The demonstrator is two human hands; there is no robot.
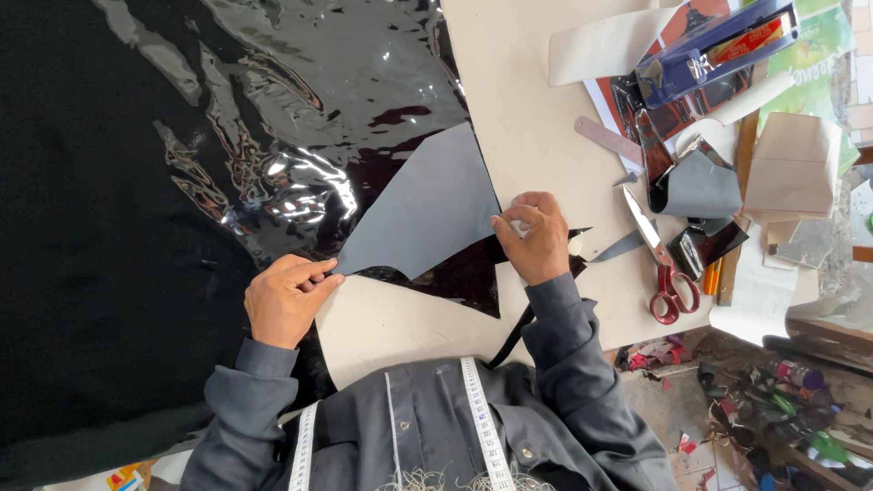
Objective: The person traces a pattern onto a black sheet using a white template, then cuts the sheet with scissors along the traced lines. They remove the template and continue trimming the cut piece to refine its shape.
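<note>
A large sheet of glossy black material (182, 145) covers the left of the beige table (527, 109). One flap of it is folded over, showing its matte grey underside (427, 205). My left hand (284, 298) pinches the pointed lower-left tip of that grey flap. My right hand (535, 238) presses down on the flap's right corner, with something small and white under the fingers. A white measuring tape (480, 418) hangs round my neck over a dark grey shirt.
Red-handled scissors (658, 262) lie on the table right of my right hand. Behind them are black and grey offcuts (700, 186), a blue box (714, 45), beige paper patterns (791, 164) and a flat metal tool (607, 138). Clutter lies on the floor at lower right.
</note>
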